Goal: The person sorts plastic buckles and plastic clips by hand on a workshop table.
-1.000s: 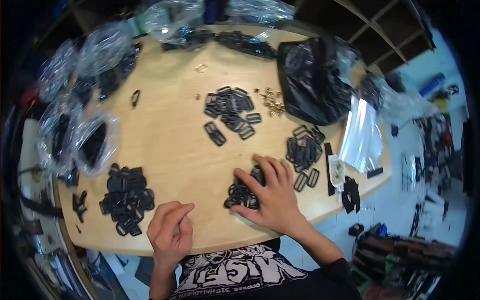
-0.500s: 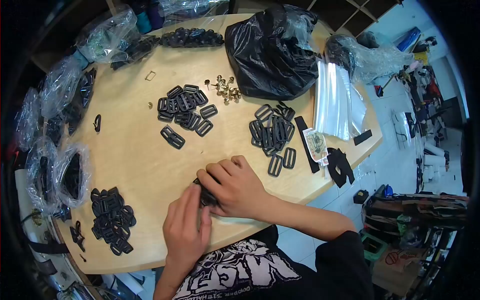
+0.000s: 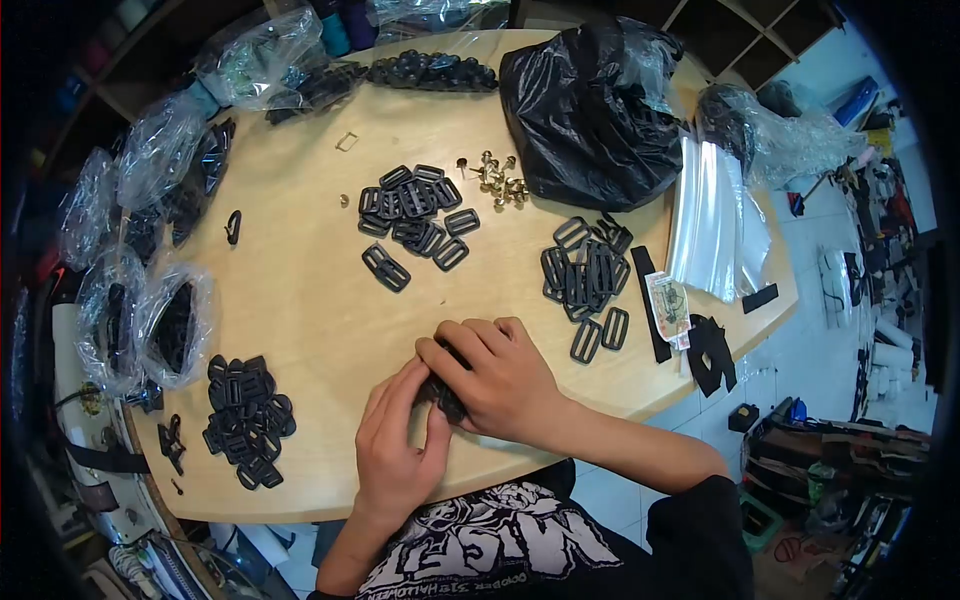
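Note:
Both hands meet over the near part of the wooden table [image 3: 300, 300]. Dark pieces [image 3: 447, 398] are gathered between them, mostly covered by fingers, so their kind is unclear. My left hand [image 3: 398, 440] cups them from the left, thumb raised. My right hand [image 3: 500, 380] curls over the top. Beyond the hands is a pile of black slider buckles [image 3: 410, 200]. Another buckle pile [image 3: 590, 275] is to the right, and a heap of smaller black buckles [image 3: 248, 420] lies at the left.
A black plastic bag [image 3: 590, 120] stands at the back beside brass-coloured rivets [image 3: 498, 182]. Clear plastic sleeves [image 3: 710, 220], a banknote [image 3: 668, 305] and black strap pieces [image 3: 712, 355] lie at the right. Clear bags [image 3: 165, 160] line the left edge.
The camera view has shifted, so the table and its piles appear farther right. Both hands stay together around the dark pieces, with the left thumb now pressed closer to them.

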`<action>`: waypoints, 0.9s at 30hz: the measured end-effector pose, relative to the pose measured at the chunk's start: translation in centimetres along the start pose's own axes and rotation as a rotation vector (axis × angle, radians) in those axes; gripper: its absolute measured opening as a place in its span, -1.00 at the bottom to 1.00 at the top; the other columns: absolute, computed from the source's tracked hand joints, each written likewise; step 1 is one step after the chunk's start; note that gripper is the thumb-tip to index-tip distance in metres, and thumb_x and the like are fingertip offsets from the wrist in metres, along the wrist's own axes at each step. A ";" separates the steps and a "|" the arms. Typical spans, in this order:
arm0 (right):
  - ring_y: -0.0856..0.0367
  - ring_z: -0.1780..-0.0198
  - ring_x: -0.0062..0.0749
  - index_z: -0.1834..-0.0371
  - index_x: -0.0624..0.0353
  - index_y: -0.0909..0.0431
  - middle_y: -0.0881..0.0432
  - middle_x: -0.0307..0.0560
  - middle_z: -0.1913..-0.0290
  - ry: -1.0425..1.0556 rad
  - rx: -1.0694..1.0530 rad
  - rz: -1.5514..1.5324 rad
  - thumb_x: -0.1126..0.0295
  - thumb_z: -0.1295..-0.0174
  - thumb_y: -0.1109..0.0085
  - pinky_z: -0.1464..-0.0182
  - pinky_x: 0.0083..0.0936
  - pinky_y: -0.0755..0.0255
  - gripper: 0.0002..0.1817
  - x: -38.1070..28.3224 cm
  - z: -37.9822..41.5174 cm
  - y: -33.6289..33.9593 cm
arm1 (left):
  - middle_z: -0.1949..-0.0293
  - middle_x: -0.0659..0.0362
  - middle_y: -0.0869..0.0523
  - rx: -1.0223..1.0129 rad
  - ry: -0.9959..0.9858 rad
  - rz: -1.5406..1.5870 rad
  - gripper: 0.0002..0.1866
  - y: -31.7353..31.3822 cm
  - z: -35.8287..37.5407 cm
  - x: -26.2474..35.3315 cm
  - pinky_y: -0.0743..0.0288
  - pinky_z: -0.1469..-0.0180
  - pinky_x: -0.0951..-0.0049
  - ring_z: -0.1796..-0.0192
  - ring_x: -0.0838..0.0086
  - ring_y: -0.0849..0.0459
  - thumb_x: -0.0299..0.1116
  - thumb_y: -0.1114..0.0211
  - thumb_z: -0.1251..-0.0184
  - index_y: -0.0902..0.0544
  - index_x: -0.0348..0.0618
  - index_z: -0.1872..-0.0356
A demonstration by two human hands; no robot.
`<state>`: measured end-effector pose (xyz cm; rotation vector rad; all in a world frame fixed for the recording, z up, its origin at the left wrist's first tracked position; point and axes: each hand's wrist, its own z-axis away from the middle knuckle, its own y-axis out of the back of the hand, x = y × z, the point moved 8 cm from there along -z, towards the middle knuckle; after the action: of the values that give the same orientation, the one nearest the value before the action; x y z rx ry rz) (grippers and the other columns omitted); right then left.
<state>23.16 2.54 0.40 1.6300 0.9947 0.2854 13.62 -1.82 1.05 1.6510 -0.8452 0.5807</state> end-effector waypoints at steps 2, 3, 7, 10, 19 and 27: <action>-0.53 0.02 -0.29 -0.09 0.14 -0.51 -0.51 -0.11 0.03 -0.039 -0.003 -0.048 0.18 0.14 -0.35 0.06 -0.35 -0.27 -0.37 0.2 -0.2 0.2 | -0.11 -0.15 -0.60 0.258 0.334 0.454 -0.49 0.1 1.5 -2.3 -0.55 -0.14 0.33 -0.15 0.12 -0.64 -0.69 -0.26 -0.12 -0.49 -0.42 -0.18; -0.53 0.02 -0.29 -0.09 0.14 -0.51 -0.51 -0.11 0.03 -0.033 0.000 -0.054 0.18 0.14 -0.35 0.06 -0.35 -0.27 -0.37 0.1 -0.2 0.1 | -0.11 -0.15 -0.60 0.263 0.335 0.447 -0.49 0.2 1.7 -2.7 -0.55 -0.14 0.33 -0.15 0.12 -0.64 -0.69 -0.26 -0.12 -0.49 -0.42 -0.18; -0.50 0.11 -0.29 -0.06 0.09 -0.51 -0.49 -0.13 0.10 0.005 0.010 -0.003 0.18 0.19 -0.38 0.12 -0.35 -0.27 -0.37 0.1 -0.4 -0.2 | -0.13 -0.21 -0.58 0.106 0.151 0.281 -0.46 1.0 0.9 -1.3 -0.56 -0.15 0.28 -0.15 0.04 -0.63 -0.65 -0.30 -0.15 -0.45 -0.43 -0.21; -0.48 0.16 -0.30 -0.04 0.03 -0.51 -0.48 -0.15 0.14 0.034 0.033 0.000 0.20 0.22 -0.41 0.18 -0.35 -0.27 -0.37 0.2 -1.0 -0.4 | -0.11 -0.18 -0.60 0.051 0.034 0.110 -0.48 1.3 0.4 -0.1 -0.54 -0.17 0.25 -0.18 0.04 -0.62 -0.65 -0.28 -0.17 -0.47 -0.40 -0.21; -0.55 0.50 -0.32 0.24 0.12 -0.57 -0.47 -0.17 0.46 0.098 0.158 -0.007 0.30 0.10 -0.42 0.46 -0.43 -0.47 -0.66 0.2 -2.3 0.2 | -0.18 -0.21 -0.53 0.224 0.119 0.201 -0.47 4.5 1.6 -1.3 -0.64 -0.08 0.30 -0.15 0.10 -0.63 -0.65 -0.20 -0.25 -0.38 -0.48 -0.28; -0.55 0.59 -0.30 0.35 0.13 -0.54 -0.48 -0.16 0.57 0.078 0.233 -0.035 0.43 0.06 -0.33 0.55 -0.41 -0.46 -0.80 1.4 -4.3 1.3 | -0.04 -0.08 -0.60 0.693 0.097 -0.008 -0.68 15.0 4.3 -3.7 -0.64 0.04 0.41 -0.01 0.27 -0.67 -0.70 -0.03 -0.33 -0.51 -0.46 -0.09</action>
<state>21.77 6.51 2.50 1.8209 1.1483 0.2166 -0.67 -6.75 6.46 2.2195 -0.5921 1.0160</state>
